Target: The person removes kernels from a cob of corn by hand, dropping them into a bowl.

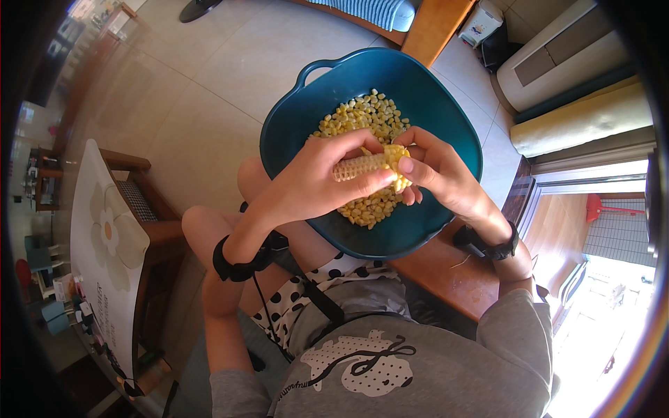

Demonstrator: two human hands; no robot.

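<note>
Above a teal plastic basin [439,90], both my hands hold one corn cob [359,167]. Most of the cob is stripped bare and pale; yellow kernels still cover its right end. My left hand [320,174] wraps around the bare part, thumb along the near side. At the kernelled end, my right hand [439,171] pinches with thumb and fingers against the kernels. Loose corn kernels [366,115] lie heaped in the basin beneath, on the far and near sides of my hands. My hands hide the middle of the heap.
Under the basin's right side is a brown wooden surface [460,279]. A table with a flower-print cover [104,230] stands at left. Beyond the basin is a wooden piece of furniture with a blue ribbed cushion [376,10]. Rolled material [585,118] lies at right near a bright doorway.
</note>
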